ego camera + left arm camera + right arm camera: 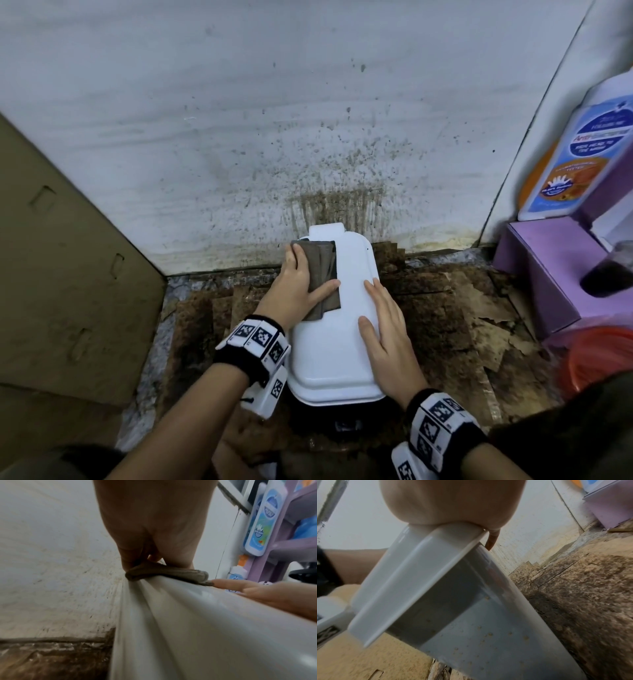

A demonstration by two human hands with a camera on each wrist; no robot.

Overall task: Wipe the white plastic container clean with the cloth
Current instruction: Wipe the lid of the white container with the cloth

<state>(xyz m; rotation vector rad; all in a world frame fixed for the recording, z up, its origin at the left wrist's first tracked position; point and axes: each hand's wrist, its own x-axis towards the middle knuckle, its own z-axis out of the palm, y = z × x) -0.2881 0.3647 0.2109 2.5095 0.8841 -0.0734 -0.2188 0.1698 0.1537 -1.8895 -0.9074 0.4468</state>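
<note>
White container sits at frame centre; left hand presses the cloth flat-fingered, right hand steadies it, fingers extended.

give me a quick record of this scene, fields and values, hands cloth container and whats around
container: white, lid side up, standing on stained brown floor by a spattered wall
cloth: grey-brown, folded, lying on the container's far left part
left hand: flat on the cloth, pressing it to the container
right hand: flat on the container's right side, steadying it
container side: small brown specks visible in the right wrist view
left of scene: cardboard
right of scene: purple box, bottle
</note>
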